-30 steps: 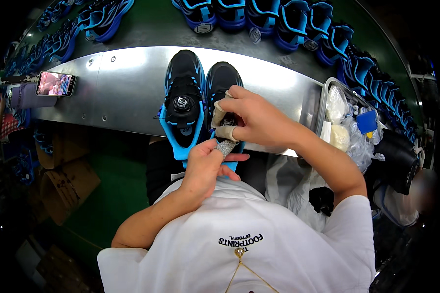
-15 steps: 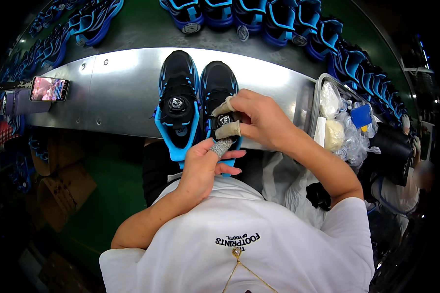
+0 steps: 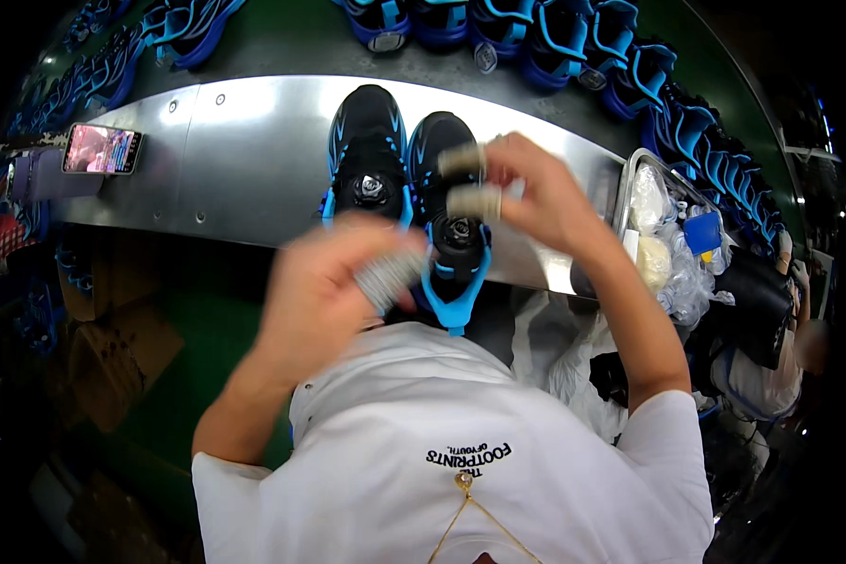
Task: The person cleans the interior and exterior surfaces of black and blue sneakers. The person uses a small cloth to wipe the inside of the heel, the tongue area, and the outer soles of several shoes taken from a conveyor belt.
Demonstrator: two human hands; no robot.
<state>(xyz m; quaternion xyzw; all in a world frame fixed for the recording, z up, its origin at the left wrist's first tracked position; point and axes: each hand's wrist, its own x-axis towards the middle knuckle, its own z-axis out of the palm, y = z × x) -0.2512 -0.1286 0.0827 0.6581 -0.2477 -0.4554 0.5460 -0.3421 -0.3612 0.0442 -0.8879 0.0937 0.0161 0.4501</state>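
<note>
Two black sneakers trimmed in bright blue lie side by side on the metal ledge, toes away from me. Each has a round dial on its tongue. My left hand (image 3: 320, 282), a grey wrap on one finger, is raised over the heel of the left sneaker (image 3: 368, 127) and hides it; motion smears its fingers. My right hand (image 3: 526, 193) hovers at the right edge of the right sneaker (image 3: 439, 141), just above the dial (image 3: 459, 232). Pale covers sit on its thumb and forefinger, which are apart with nothing seen between them.
A phone (image 3: 101, 149) leans on the left end of the metal ledge (image 3: 254, 141). At right stands a metal-rimmed tray (image 3: 633, 174) of plastic bags with a blue piece (image 3: 701, 232). Rows of similar sneakers (image 3: 557, 42) line the far surface. Another person's hand (image 3: 799, 273) shows far right.
My left hand has left the right sneaker's heel and moved left and up. My right hand has drawn off the dial, slightly up and right. The view has shifted a little.
</note>
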